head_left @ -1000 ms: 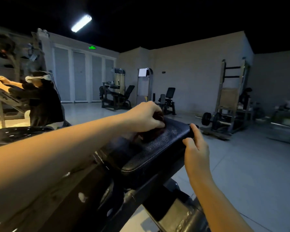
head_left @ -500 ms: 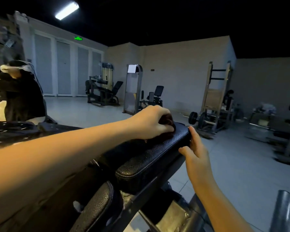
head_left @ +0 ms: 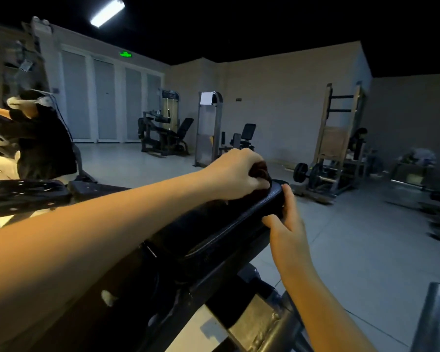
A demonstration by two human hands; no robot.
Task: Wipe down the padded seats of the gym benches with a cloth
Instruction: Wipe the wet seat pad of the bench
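A black padded bench seat [head_left: 229,224] slopes up and away in the middle of the view. At its far end my left hand [head_left: 235,177] grips a dark brown cloth [head_left: 261,171] bunched under the fingers and pressed on the pad. My right hand [head_left: 286,222] holds the pad's right edge near the far corner, thumb on the side and fingers along the rim. Most of the cloth is hidden under my left hand.
The bench's metal frame [head_left: 259,326] runs below the pad, and a grey tube [head_left: 434,318] stands at the lower right. A person in black [head_left: 41,138] is at another bench on the left. Weight machines [head_left: 163,133] and a barbell rack [head_left: 338,148] stand across the tiled floor.
My left hand has slid the cloth further up the pad to its far end. My right hand followed along the edge toward the far corner. The view shifted slightly.
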